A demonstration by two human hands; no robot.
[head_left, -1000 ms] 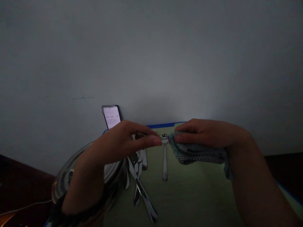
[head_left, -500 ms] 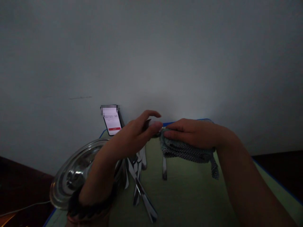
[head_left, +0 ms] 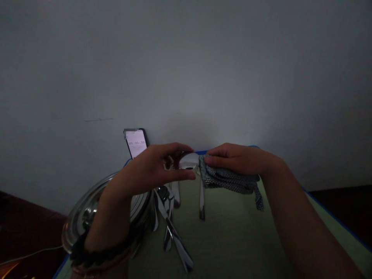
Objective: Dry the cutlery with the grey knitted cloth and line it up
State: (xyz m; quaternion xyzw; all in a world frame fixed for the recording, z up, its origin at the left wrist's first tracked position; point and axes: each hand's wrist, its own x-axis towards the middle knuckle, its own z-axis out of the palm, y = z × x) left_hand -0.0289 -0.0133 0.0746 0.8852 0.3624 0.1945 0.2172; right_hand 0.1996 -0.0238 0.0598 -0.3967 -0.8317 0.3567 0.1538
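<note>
A shiny spoon (head_left: pixel 189 160) is held level above the table, its rounded bowl pointing left and its handle hidden in a checked cloth (head_left: pixel 229 182). My right hand (head_left: pixel 240 158) is closed over the folded cloth, whose loose corner hangs down at the right. Around the spoon's bowl, my left hand (head_left: pixel 158 166) has thumb and fingers spread apart, with a gap visible on either side of the metal. Below the spoon, another piece of cutlery (head_left: pixel 202 201) lies on the table with its upper end covered.
A large round metal bowl (head_left: pixel 68 228) stands at the left, partly behind my left forearm. Several knives and other cutlery (head_left: pixel 177 240) lie crossed beside it. A phone (head_left: pixel 136 141) showing a timer leans on the wall. The pale green table (head_left: pixel 226 240) has a blue edge.
My left hand has opened wider and shifted slightly left and down, exposing the spoon's bowl. The right hand and cloth have moved slightly, and the cloth's hanging corner has moved left and up.
</note>
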